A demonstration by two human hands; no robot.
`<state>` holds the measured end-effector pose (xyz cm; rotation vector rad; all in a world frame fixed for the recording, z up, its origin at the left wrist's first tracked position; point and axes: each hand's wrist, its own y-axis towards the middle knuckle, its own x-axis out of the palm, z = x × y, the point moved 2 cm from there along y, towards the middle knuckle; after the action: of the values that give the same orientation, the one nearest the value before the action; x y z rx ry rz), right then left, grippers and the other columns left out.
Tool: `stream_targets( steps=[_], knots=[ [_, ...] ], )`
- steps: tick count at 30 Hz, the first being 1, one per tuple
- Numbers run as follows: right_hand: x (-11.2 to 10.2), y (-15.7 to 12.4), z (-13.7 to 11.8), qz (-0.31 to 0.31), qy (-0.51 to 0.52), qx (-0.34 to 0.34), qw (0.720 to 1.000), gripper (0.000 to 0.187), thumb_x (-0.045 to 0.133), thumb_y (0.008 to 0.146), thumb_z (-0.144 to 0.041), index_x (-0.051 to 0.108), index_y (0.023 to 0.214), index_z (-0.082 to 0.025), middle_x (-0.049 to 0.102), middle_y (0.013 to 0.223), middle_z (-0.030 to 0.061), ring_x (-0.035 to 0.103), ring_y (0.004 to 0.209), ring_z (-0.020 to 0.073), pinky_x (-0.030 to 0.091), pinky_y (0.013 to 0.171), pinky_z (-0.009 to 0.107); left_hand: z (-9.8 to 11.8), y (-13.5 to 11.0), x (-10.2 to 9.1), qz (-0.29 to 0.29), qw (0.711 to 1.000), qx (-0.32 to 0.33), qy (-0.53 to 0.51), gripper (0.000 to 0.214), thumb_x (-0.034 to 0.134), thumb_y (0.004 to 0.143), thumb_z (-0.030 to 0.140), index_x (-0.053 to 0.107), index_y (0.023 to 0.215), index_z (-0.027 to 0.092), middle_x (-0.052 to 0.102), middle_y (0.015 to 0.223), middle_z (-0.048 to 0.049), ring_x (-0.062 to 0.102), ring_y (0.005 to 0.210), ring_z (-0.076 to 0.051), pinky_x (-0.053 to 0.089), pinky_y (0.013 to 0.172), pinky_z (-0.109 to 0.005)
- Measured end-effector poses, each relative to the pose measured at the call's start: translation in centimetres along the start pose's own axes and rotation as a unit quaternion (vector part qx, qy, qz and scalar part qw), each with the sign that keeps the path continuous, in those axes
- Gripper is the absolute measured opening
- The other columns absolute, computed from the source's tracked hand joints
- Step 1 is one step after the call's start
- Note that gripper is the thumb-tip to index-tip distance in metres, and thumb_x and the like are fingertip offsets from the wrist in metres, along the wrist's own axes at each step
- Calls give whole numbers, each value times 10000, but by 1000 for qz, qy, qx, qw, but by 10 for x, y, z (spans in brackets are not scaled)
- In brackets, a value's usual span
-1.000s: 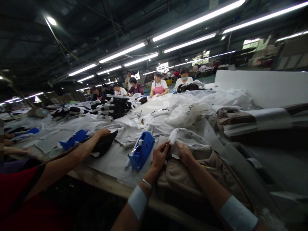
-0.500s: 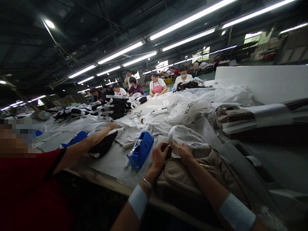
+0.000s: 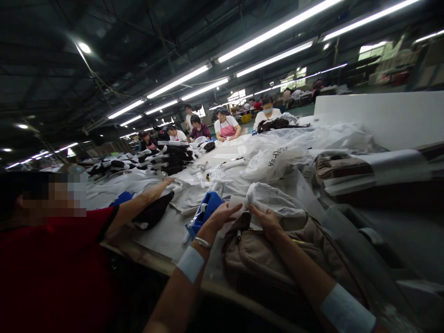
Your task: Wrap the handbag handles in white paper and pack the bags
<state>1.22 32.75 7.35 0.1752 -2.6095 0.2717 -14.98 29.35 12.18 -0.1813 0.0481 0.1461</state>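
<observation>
A brown-grey bag (image 3: 267, 254) with zips lies in front of me at the table edge. Above it loops a strap wrapped in white material (image 3: 274, 196). My right hand (image 3: 268, 223) pinches the near end of this wrapping, thumb on top; its other fingers are partly hidden. My left hand (image 3: 222, 216) is open, fingers stretched to the right, just left of the strap and above the bag's dark tab (image 3: 242, 223). Just beyond the left hand stands a blue tape dispenser (image 3: 204, 210), partly covered by that hand.
To my left, a co-worker in a red top (image 3: 55, 259) reaches across the table over a dark bag (image 3: 156, 210). A marked plastic bag (image 3: 268, 164) lies ahead. On the right is another wrapped brown bag (image 3: 342, 167). Several people sit at the far side.
My left hand has opened and drawn away from the strap end, where both hands were pinching together. My right hand stays there. The co-worker has come further into view.
</observation>
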Motion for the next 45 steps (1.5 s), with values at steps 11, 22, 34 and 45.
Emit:
stream_targets(
  steps=[11, 22, 34, 45],
  knots=[
    [-6, 5, 1, 45, -63, -28, 997, 455, 901, 468, -456, 757, 741, -122, 710, 602, 43, 656, 558, 224, 483, 494, 296, -16, 5, 26, 25, 997, 66, -38, 521, 897, 569, 429, 739, 924, 83, 751, 869, -124, 690, 755, -231, 564, 749, -364],
    [1, 0, -8, -73, 3, -28, 997, 498, 726, 698, -649, 736, 839, -171, 758, 929, 103, 710, 791, 240, 600, 699, 327, -23, 10, 16, 154, 973, 161, 57, 373, 839, 633, 366, 740, 890, 115, 747, 840, -87, 684, 786, -239, 536, 667, -291],
    [-2, 4, 3, -65, -121, -126, 983, 484, 770, 665, -603, 738, 897, -180, 744, 834, 39, 658, 730, 203, 527, 648, 284, -18, -5, 30, 171, 956, 200, 128, 297, 759, 717, 389, 741, 893, 151, 747, 858, -69, 675, 811, -235, 508, 687, -278],
    [-5, -1, -7, -9, -193, -186, 963, 481, 735, 649, -649, 662, 732, -181, 600, 629, -12, 515, 599, 156, 404, 545, 256, -10, -22, 39, 148, 940, 236, 197, 300, 683, 801, 393, 723, 942, 132, 730, 840, -49, 648, 752, -181, 481, 668, -245]
  ],
)
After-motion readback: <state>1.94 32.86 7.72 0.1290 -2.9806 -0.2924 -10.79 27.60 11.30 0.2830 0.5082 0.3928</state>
